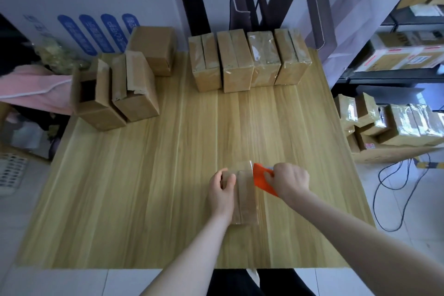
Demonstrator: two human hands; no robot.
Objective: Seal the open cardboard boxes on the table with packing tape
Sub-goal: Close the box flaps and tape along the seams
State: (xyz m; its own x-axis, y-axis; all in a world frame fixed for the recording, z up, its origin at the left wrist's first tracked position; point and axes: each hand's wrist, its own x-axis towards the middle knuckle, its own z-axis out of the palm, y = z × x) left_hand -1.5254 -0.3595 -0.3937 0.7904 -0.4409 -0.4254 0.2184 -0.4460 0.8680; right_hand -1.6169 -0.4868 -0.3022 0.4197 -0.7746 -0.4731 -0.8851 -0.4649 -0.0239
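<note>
Taping a small box near the front of the counter, both hands engaged.
On the box's far left corner the left hand grips with curled fingers, while the right hand grasps an orange tape dispenser at the far right edge, with clear tape stretched up from the box top. At the back stand four taped boxes in a row; at back left stand two open boxes.
</note>
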